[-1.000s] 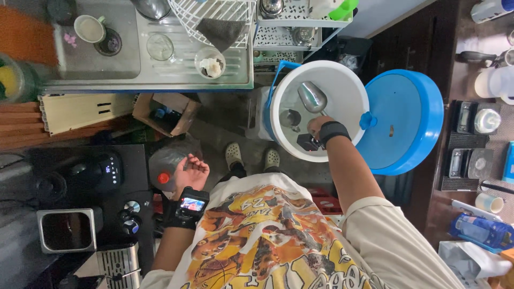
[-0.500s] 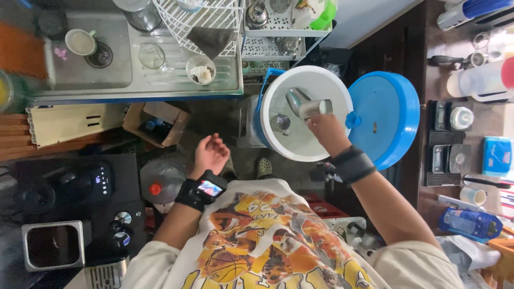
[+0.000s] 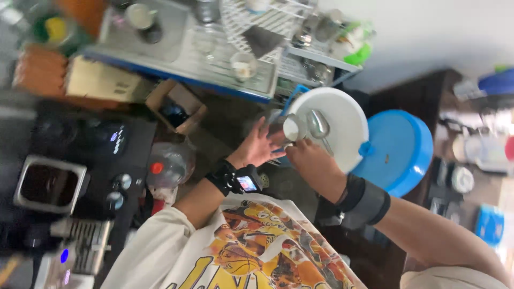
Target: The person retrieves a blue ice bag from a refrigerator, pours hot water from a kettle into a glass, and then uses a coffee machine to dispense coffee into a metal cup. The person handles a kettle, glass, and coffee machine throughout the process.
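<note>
Fingers (image 3: 297,145) of the right hand (image 3: 313,163) fold around a shiny metal ladle (image 3: 318,126) at frame centre; the fingertips are hidden behind the hand, and blur smears the handle. Beside it, the left hand (image 3: 258,147) is spread open, fingers released, its tips next to a small pale cup (image 3: 293,127); whether they touch it is hard to tell. Both forearms rise from the bottom edge, each with a dark wrist strap. Behind the ladle sits a round white bucket (image 3: 342,115), smooth plastic, with a blue lid (image 3: 399,150) to its right. Farther off, upper left, a blurred wire dish rack (image 3: 267,21).
</note>
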